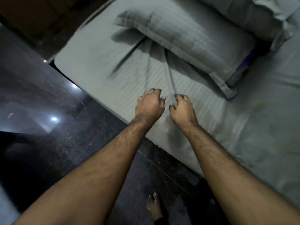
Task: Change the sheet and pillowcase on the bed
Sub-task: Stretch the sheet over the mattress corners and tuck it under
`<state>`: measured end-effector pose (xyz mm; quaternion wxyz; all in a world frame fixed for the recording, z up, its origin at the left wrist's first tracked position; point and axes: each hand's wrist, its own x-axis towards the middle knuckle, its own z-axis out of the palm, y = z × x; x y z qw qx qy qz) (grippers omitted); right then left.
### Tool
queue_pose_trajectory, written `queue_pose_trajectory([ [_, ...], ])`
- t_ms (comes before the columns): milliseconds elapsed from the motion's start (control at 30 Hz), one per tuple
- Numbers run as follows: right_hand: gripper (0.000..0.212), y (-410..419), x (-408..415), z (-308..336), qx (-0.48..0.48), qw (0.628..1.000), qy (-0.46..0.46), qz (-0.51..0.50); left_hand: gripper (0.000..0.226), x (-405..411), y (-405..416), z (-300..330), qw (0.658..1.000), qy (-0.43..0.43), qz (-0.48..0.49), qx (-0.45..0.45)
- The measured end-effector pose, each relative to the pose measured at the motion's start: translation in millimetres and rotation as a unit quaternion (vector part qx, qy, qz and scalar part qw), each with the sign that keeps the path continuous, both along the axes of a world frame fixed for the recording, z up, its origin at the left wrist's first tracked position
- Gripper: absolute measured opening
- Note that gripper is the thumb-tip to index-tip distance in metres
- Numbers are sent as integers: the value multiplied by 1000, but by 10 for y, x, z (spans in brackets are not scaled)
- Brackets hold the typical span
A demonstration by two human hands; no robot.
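Both of the person's bare forearms reach out over the edge of the bed, and the two hands sit close together on the grey-green striped cotton sheet (pixel 100 62). The left hand (pixel 149 103) has its fingers curled down onto the cloth; the right hand (pixel 182 108) does the same just beside it, thumb tucked toward the gap between them. Whether either hand actually pinches cloth or only presses on it cannot be told, as the fingertips are hidden under the knuckles.

From the spot just ahead of the hands, long creases in the sheet fan away toward the matching grey-green pillow (pixel 191 41), which lies beyond the fingers and a little to the right. A second pillow (pixel 246 12) lies farther off, behind the first.

Below the forearms lies a dark polished stone floor (pixel 48 111), where one bare foot (pixel 155 207) stands.
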<state>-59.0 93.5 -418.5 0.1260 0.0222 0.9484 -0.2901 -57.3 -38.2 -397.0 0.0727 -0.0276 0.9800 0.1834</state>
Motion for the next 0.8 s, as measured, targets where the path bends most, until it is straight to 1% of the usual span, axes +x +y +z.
queue_pose_trajectory([
  [33,49,-87,-73,39,-4,1000,1,-3,41,-72,-83,11,1000,1,8,3],
  [67,49,-368,-307,13,-8,1000,5,-5,41,-310,-355,-8,1000,-4,14,3],
  [133,48,-495,-402,-22,-3,1000,17,12,41,-376,-479,-51,1000,-18,21,5],
  [233,47,-976,-856,-295,-2,1000,-2,7,42,-789,-952,-252,998,-54,38,10],
  [333,45,-1589,-1319,-528,-23,998,-36,45,43,-1205,-1594,-449,995,-84,53,-18],
  [400,44,-1927,-1570,-668,-25,998,-47,32,45,-1514,-1984,-611,991,-112,49,-49],
  [500,55,-2362,-1822,-821,-13,997,-40,58,55,-1805,-2525,-813,986,-147,50,-67],
  [567,62,-2569,-1992,-906,4,997,-38,67,56,-1916,-2760,-943,985,-147,24,-84],
  [633,63,-2749,-2081,-965,44,995,-49,71,48,-1928,-2903,-1020,987,-125,-13,-104],
  [733,61,-3012,-2235,-939,77,995,-26,51,28,-2122,-3086,-1039,994,-69,-44,-75],
  [800,60,-3185,-2371,-893,74,997,15,32,26,-2340,-3283,-1037,995,-50,-41,-71],
])
